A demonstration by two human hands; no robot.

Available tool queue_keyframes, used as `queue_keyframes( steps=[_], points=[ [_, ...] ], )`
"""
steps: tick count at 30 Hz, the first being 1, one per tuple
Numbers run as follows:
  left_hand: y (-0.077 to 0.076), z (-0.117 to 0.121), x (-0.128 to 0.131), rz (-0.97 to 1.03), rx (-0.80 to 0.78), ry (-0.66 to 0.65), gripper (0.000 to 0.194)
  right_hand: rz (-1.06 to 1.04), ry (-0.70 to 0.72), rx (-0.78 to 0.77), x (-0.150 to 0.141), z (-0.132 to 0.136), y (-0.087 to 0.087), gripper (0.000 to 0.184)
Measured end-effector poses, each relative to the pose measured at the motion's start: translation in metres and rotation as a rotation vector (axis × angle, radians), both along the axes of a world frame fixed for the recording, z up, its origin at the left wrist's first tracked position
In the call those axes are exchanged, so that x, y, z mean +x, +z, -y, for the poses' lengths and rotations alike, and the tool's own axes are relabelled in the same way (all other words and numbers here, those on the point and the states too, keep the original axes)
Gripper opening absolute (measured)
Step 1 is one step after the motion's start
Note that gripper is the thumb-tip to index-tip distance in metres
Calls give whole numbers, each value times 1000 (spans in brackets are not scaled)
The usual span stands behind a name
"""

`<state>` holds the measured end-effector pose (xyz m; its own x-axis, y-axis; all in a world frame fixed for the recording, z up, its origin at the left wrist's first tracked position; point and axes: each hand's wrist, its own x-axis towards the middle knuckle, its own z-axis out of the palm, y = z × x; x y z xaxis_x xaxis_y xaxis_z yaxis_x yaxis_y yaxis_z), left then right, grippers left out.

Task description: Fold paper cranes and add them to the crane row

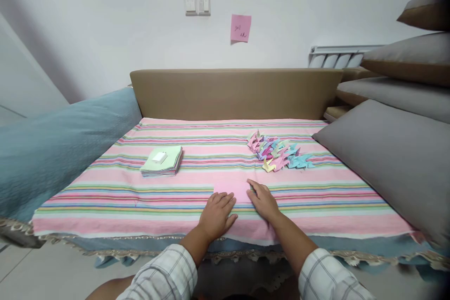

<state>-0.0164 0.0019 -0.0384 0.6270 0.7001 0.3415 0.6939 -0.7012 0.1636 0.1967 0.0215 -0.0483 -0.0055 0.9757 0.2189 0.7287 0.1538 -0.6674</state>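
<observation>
A pink sheet of paper [232,189] lies flat on the striped cloth [123,192] in front of me. My left hand [218,214] rests palm down over its lower left part, fingers stretched out. At the sheet's right edge, my right hand [263,200] touches it with extended fingers, the thumb apart. Beyond my right hand is a pile of folded paper cranes [276,152] in pink, blue, purple and yellow. Off to the left stands a stack of square paper sheets [168,159], pale green on top, with a small white block [159,157] on it.
Grey cushions [390,159] are piled along the right side. A blue-covered armrest [77,136] borders the left, and a brown backrest [235,93] runs along the back. On the wall are a pink sticky note [241,28] and white switches [197,5].
</observation>
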Motion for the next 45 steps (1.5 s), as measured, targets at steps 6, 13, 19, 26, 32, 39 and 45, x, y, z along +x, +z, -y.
queue_keyframes(
  steps=[6,13,19,26,32,39,45],
  points=[
    [0,0,-1,27,-3,-6,47,-88,-17,-45,2,-15,1,38],
    [0,1,-2,36,-3,3,47,-363,-7,-129,5,-24,-8,31],
    [1,3,0,47,40,73,54,-473,64,-159,7,-16,-10,32],
    [0,3,2,139,28,137,50,-659,259,-301,12,-5,0,31],
    [-4,-4,3,271,-42,199,21,-705,350,-352,14,3,4,32],
    [-6,-8,-2,349,-81,159,20,-377,293,-42,8,0,-6,32],
    [-5,-8,-7,352,-82,87,23,-81,322,87,1,4,-6,28]
  ],
)
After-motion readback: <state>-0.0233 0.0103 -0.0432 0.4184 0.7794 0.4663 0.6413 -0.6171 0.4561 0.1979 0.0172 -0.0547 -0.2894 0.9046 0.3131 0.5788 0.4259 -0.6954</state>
